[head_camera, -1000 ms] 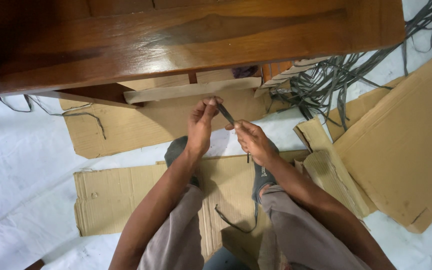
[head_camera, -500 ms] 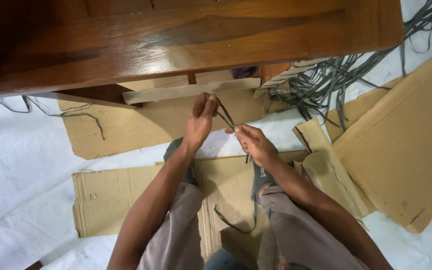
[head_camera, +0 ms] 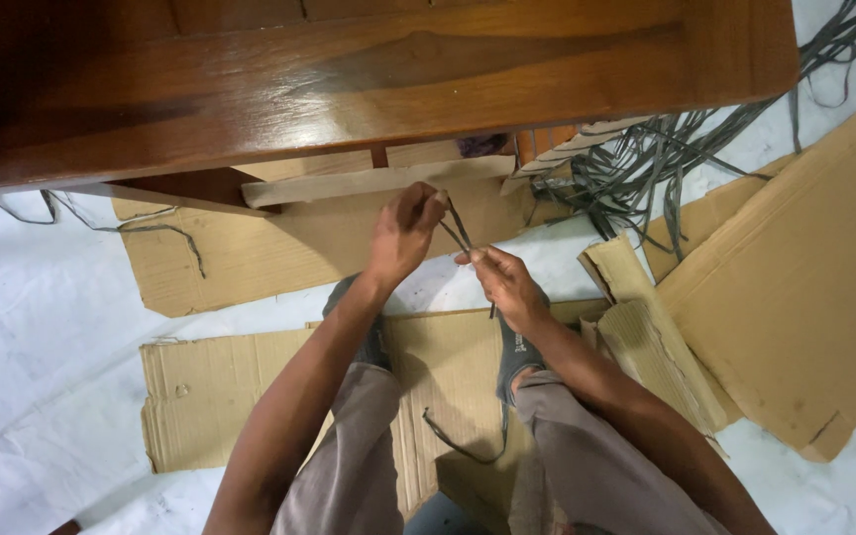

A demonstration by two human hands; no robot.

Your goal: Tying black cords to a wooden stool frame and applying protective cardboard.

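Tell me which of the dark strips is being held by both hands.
The short dark strip stretched between left hand and right hand; the others lie in the tangled pile or loose on the cardboard.

Even, bright overhead light, glare streak on the polished wooden tabletop (head_camera: 369,89), dim left corner, soft shadows, sharp focus

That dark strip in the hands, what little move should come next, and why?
Probably pulling the hands slightly apart to draw the dark strip taut. The left hand pinches its upper end near the wooden edge; the right hand pinches lower, and the rest hangs loose below.
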